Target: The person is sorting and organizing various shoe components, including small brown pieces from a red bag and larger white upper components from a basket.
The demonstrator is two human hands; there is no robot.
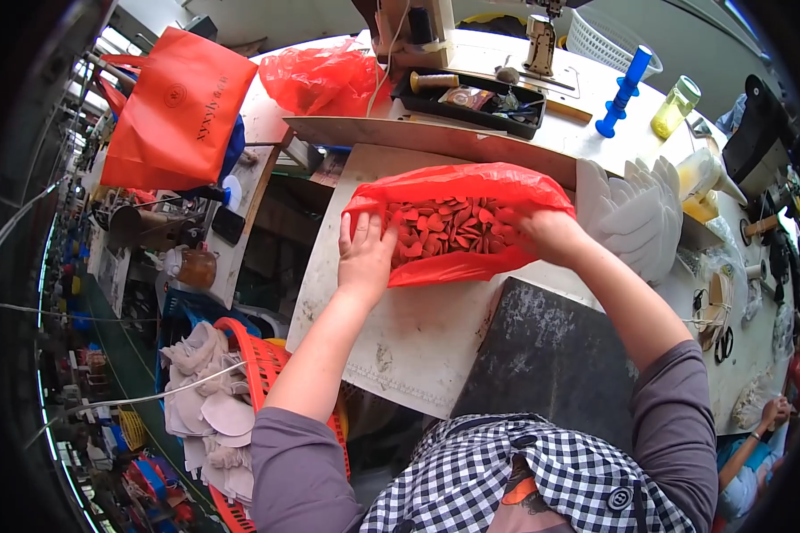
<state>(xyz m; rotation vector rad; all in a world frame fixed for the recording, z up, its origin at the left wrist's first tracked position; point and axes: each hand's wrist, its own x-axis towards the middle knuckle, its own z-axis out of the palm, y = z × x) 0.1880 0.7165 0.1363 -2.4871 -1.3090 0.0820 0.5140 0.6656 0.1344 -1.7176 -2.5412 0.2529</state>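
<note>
A red plastic bag [471, 266] lies with its mouth spread wide on the pale board in front of me. Inside it is a heap of small flat red pieces [444, 224], many with rounded or petal-like outlines. My left hand [364, 256] rests on the bag's left end, its fingers stretched out and apart, the tips at the mouth's edge. At the right end, my right hand [549, 233] reaches into the mouth beside the pieces. The bag and blur hide its fingertips, so whether they grip anything does not show.
A stack of white wing-shaped pieces [636, 213] stands right of the bag. Behind are a black tray [471, 102] of small items and a sewing machine [540, 44]. A red basket [256, 364] of pale cut pieces sits at lower left. Another person's hands [773, 411] show far right.
</note>
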